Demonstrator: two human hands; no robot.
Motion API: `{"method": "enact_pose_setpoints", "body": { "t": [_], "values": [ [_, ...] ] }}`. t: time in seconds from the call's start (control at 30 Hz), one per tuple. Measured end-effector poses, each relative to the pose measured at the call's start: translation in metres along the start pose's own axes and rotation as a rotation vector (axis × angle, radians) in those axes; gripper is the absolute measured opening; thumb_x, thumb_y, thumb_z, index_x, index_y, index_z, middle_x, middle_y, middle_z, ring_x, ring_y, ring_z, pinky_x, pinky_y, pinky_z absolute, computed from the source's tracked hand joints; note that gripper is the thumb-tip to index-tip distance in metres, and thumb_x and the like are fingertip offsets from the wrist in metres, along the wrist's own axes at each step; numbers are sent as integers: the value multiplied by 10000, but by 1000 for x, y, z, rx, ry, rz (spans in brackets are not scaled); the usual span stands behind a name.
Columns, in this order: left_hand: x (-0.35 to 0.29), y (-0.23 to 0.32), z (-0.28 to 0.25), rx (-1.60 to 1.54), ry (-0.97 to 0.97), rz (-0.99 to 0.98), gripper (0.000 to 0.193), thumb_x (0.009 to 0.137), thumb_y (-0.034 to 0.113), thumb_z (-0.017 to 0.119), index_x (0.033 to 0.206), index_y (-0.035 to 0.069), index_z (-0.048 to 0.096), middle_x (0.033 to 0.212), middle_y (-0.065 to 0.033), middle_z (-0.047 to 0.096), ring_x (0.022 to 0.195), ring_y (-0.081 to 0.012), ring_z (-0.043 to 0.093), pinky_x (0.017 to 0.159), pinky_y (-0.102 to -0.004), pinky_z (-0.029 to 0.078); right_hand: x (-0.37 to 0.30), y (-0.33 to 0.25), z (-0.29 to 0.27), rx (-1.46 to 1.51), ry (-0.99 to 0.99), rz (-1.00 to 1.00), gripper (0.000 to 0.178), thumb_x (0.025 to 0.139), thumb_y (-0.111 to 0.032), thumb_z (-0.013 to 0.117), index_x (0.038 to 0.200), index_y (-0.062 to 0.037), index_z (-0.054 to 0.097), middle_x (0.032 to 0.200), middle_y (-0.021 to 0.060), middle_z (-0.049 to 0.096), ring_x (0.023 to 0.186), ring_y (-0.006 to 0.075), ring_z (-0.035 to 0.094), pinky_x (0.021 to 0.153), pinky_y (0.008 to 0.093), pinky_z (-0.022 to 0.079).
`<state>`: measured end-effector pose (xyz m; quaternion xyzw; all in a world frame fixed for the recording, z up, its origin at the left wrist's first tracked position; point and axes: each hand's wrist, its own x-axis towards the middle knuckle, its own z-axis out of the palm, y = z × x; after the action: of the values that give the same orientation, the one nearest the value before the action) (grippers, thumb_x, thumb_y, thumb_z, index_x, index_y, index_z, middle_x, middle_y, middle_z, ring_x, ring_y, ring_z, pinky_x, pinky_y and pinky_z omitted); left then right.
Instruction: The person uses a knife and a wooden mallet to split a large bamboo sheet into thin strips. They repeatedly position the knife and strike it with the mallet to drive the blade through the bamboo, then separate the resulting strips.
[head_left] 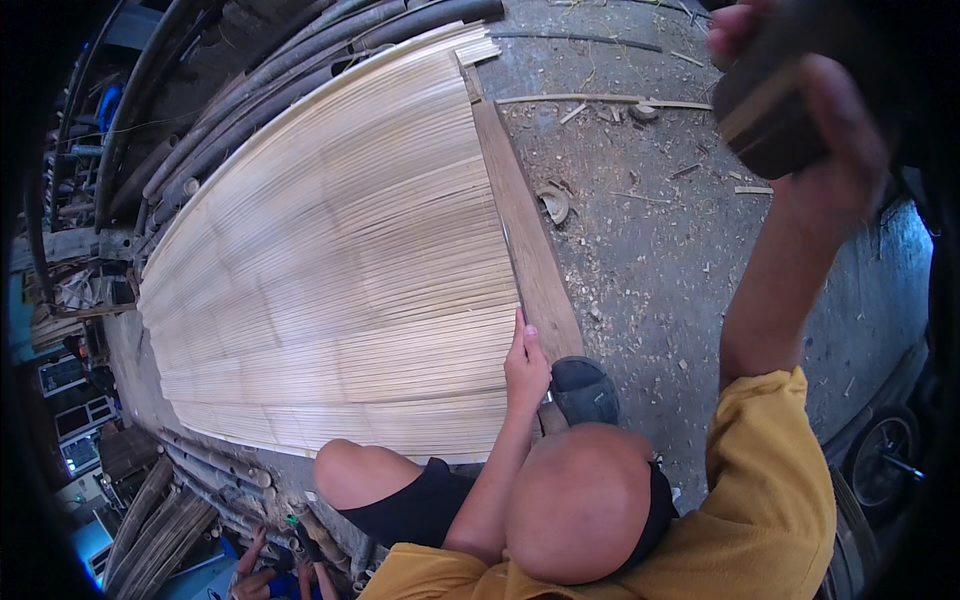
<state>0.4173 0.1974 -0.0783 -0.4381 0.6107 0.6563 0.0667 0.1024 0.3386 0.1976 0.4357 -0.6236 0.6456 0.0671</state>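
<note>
My right hand (850, 150) is raised at the upper right, its fingers wrapped round a dark wooden block (765, 115) with a paler brown streak. The block and hand are partly blurred and run into the dark rim. A large panel of pale, narrow bamboo slats (340, 240) lies on the ground to the left. At its near right corner my left hand (527, 368) is closed, thumb and forefinger along the slat ends. What those fingers hold is hidden; a small shiny bit shows just below them. A long brown wooden board (530, 235) runs beside the slat ends.
My sandalled foot (585, 390) rests at the board's near end. Wood chips and a curved pale offcut (553, 205) litter the concrete floor. Bamboo poles (270, 85) lie beyond the panel. A wheel (882, 455) stands at right; another person (270, 575) sits at lower left.
</note>
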Motion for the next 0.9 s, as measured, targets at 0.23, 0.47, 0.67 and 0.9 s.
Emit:
{"method": "enact_pose_setpoints", "body": {
  "t": [0.23, 0.47, 0.67, 0.9],
  "values": [
    [13, -11, -2, -136, -43, -12, 528, 1119, 304, 411, 1624, 179, 321, 599, 29, 410, 463, -81, 426, 420, -295, 408, -237, 115, 130, -288, -440, 997, 993, 752, -305, 722, 1621, -354, 243, 1297, 292, 641, 1127, 505, 641, 1009, 509, 523],
    [1, 20, -4, -123, -42, -90, 534, 1122, 326, 393, 1631, 193, 297, 623, 0, 436, 455, -82, 439, 397, -275, 392, -154, 100, 118, -223, -329, 823, 1004, 732, -309, 727, 1626, -306, 270, 1437, 269, 564, 1289, 433, 582, 1103, 466, 465],
    [6, -18, -12, 175, 27, 71, 529, 1111, 365, 395, 1608, 192, 346, 974, -184, 706, 801, -258, 683, 759, -376, 549, -93, 70, 98, 38, -95, 691, 998, 745, -203, 761, 1628, -201, 295, 1436, 190, 564, 1254, 308, 601, 1051, 405, 488],
    [-10, -30, -7, 221, 48, 40, 517, 1101, 367, 409, 1586, 188, 386, 1239, -272, 683, 1106, -378, 697, 939, -382, 522, -26, 4, 47, 23, 84, 347, 644, 837, -262, 742, 1358, 28, 498, 1002, 168, 674, 823, 231, 691, 740, 372, 586]
  ]
}}
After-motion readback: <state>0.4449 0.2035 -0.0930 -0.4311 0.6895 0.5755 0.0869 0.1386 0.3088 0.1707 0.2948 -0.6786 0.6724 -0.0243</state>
